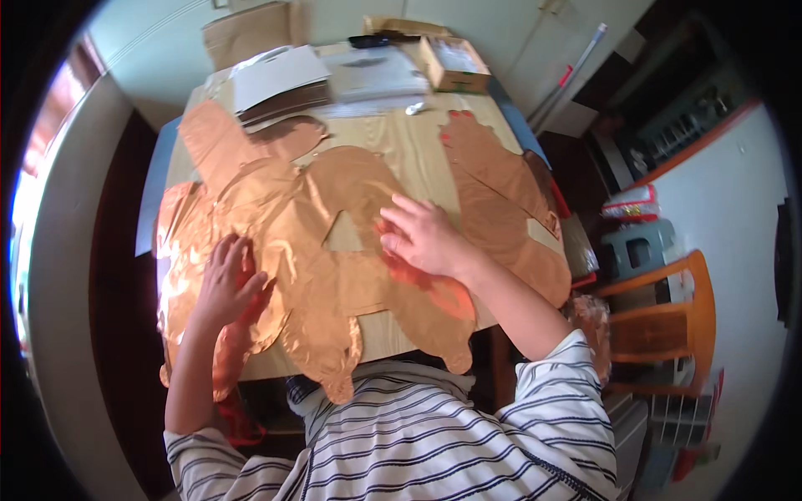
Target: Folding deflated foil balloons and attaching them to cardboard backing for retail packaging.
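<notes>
A flat, uninflated foil balloon point(276, 192), copper-coloured and shiny with several rounded lobes, is spread over the near half of the table. Its lower tips hang past the front edge. On its left part rests my left hand point(224, 282), palm down, thumb apart from the fingers. My right hand point(423, 238) lies on the right part, with forefinger and thumb stretched out. Reddish patches show on the foil beneath both hands; I cannot tell whether these are reflections. Another flat copper foil piece point(501, 200) with red marks at its far end lies to the right.
A pale wooden table point(409, 159) carries a stack of white and brown sheets point(282, 79), clear-wrapped packets point(372, 75) and a small open cardboard box point(455, 63) at the back. A wooden chair point(702, 326) and a grey-green plastic stool point(639, 246) stand to the right.
</notes>
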Demonstrator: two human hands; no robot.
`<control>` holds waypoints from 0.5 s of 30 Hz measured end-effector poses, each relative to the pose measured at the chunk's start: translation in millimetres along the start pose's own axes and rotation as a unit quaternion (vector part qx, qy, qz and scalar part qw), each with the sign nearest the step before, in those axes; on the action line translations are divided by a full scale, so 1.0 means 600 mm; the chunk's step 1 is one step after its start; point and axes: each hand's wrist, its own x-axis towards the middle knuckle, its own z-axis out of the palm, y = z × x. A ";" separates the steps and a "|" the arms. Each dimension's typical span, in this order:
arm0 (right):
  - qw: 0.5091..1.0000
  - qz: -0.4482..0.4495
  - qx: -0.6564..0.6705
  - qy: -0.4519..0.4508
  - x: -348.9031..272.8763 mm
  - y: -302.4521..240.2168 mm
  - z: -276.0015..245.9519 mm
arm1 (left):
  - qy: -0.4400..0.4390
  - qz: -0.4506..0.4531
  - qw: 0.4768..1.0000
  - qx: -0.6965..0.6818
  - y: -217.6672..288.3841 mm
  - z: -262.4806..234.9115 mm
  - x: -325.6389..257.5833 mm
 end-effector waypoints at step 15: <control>0.954 0.220 -0.193 0.058 -0.010 0.267 -0.117 | 0.040 0.203 0.978 -0.015 0.130 0.021 0.076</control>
